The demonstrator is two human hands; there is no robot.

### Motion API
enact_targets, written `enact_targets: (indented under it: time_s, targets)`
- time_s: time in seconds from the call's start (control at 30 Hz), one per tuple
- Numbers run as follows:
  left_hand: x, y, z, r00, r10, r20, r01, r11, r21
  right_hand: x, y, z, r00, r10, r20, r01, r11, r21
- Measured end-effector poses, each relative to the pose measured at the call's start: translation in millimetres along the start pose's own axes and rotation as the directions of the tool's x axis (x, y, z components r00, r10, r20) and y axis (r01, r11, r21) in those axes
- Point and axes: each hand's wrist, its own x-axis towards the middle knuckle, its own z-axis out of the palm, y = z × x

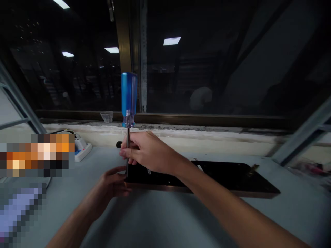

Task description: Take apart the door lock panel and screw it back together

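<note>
A screwdriver (129,98) with a clear blue handle stands upright, its tip down at the left end of a long black panel (222,175) with a copper-coloured edge. Around its metal shaft, just below the handle, the fingers of my right hand (147,150) are closed. My left hand (112,184) grips the panel's left end, index finger near the screwdriver tip and other fingers lower at the edge. A brass-coloured piece (252,170) sticks up from the panel's right end. My right hand and forearm hide part of the panel's middle.
Behind the blue-grey table (155,220) runs a pale ledge with a small clear plastic cup (107,116) beneath dark windows. A white power strip (84,151) lies at the left, beside blurred-out items. Metal frame bars (305,131) slant at both sides.
</note>
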Motion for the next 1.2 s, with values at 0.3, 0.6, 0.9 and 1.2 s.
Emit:
enact_targets:
  time_s: [0.3, 0.6, 0.9, 1.2]
  targets:
    - [0, 0, -1, 1.000, -0.005, -0.003, 0.005, 1.000, -0.008, 5, -7, 14, 0.985, 0.037, -0.168, -0.064, 0.985, -0.161]
    - [-1, 2, 2, 1.000, -0.014, 0.020, 0.014, 1.000, -0.011, -1, -9, 3, 0.988, 0.143, 0.062, -0.153, 0.959, 0.237]
    - [-1, 0, 2, 0.999, 0.004, 0.032, -0.005, 1.000, 0.016, -2, -11, 2, 0.990, 0.122, -0.072, -0.097, 0.956, 0.275]
    - [-4, 2, 1, 1.000, 0.000, 0.023, 0.000, 1.000, 0.027, -6, -5, 4, 0.989, 0.104, -0.108, -0.066, 0.948, 0.311]
